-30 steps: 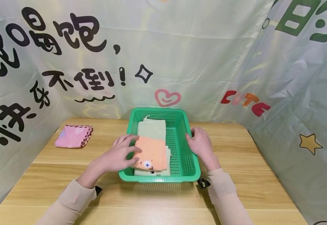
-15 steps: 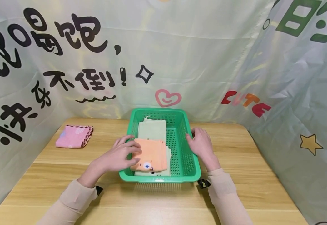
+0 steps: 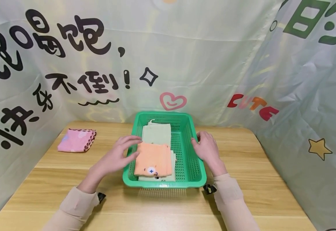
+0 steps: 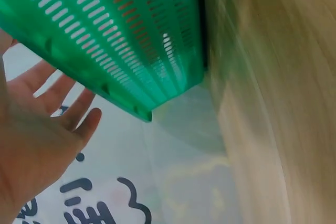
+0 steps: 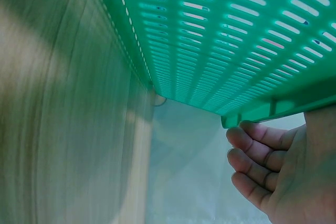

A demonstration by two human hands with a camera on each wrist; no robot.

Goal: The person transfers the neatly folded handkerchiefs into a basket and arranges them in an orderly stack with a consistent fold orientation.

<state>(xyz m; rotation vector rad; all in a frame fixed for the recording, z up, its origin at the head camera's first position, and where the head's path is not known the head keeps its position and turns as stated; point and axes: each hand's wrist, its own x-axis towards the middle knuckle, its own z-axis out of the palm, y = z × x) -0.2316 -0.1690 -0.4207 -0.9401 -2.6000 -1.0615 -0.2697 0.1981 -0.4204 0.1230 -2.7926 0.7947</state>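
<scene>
In the head view a green plastic basket [image 3: 200, 173] stands on the table. Inside, along its left half, lie a folded orange cloth [image 3: 153, 157] with a small printed face, and pale green folded cloths [image 3: 156, 133] behind and under it. My left hand [image 3: 117, 155] hovers at the left rim, fingers spread, thumb tip near the orange cloth's edge; nothing is in its grasp. At the right rim, my right hand [image 3: 206, 146] holds the basket, thumb over the edge. Its fingers [image 5: 252, 177] curl outside below the rim in the right wrist view.
A folded pink cloth [image 3: 76, 140] with a dark checked edge lies at the table's back left. Printed fabric [image 3: 208, 64] hangs behind and on both sides of the wooden table [image 3: 156, 211]. The basket's back edge is close to the hanging fabric.
My left hand has lifted off the orange cloth and drawn back left to the rim. The orange cloth has shifted slightly toward me and lies flatter. My right hand has stayed put.
</scene>
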